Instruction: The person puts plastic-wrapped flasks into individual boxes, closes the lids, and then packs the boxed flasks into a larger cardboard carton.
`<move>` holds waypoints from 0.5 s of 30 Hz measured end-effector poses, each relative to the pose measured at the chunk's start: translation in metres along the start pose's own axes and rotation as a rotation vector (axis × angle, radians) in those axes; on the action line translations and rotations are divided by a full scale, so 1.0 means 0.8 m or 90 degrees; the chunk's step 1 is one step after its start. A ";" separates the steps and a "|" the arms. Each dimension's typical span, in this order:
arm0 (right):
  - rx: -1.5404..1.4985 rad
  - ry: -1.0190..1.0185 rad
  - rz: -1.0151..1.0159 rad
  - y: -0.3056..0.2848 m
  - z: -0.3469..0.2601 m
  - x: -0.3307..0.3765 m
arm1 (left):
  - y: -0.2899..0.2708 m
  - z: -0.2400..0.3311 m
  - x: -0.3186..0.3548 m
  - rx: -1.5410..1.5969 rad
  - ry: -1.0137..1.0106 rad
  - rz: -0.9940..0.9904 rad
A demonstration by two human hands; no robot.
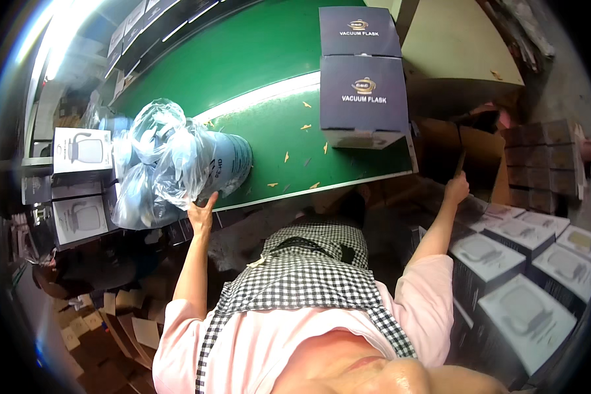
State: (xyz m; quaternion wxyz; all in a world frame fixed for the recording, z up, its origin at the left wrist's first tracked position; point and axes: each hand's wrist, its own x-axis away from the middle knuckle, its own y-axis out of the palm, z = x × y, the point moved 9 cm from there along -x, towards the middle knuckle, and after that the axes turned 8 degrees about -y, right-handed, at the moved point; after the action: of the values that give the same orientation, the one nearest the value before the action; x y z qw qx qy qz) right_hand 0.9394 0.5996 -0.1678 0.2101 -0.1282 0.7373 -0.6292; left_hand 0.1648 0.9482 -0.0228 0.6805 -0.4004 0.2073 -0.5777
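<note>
At the left end of the green table, several light-blue flasks [228,157] in clear plastic bags lie bunched together. My left hand [202,213] is at the front edge of this bunch, its thumb up against the nearest bagged flask and its other fingers partly hidden by the plastic. On my right, my right hand [458,188] is closed on the upright edge of an open brown cardboard carton [484,154] beside the table's end. The carton's inside is dark, and its contents cannot be made out.
Two dark flask boxes [363,92] stand at the right end of the green table [269,148], with small yellowish scraps scattered nearby. White-topped boxes [528,318] crowd the lower right. More picture boxes [82,151] are stacked at left, above brown cartons [128,322] on the floor.
</note>
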 end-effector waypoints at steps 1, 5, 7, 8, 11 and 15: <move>0.018 0.007 0.002 -0.037 0.010 0.001 | -0.001 0.014 0.013 0.003 -0.001 -0.020; 0.010 0.091 0.137 -0.179 0.019 0.031 | 0.006 0.015 -0.029 0.239 0.170 -0.115; 0.000 0.098 0.257 -0.235 -0.011 0.048 | 0.004 0.037 -0.099 0.269 0.277 -0.140; 0.025 0.101 0.252 -0.270 -0.007 0.059 | 0.011 -0.004 -0.117 0.193 0.280 -0.090; -0.084 -0.025 0.479 -0.404 -0.049 0.103 | 0.027 -0.031 -0.149 0.073 0.411 0.086; -0.146 -0.155 0.626 -0.560 -0.161 0.211 | -0.005 0.016 -0.191 0.156 0.436 0.072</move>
State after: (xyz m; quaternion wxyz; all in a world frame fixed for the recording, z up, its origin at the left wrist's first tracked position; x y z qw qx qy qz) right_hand 0.6964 0.5569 0.2624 0.5498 0.1385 0.7449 -0.3516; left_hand 0.1342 1.0975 -0.0399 0.6457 -0.0874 0.3742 -0.6599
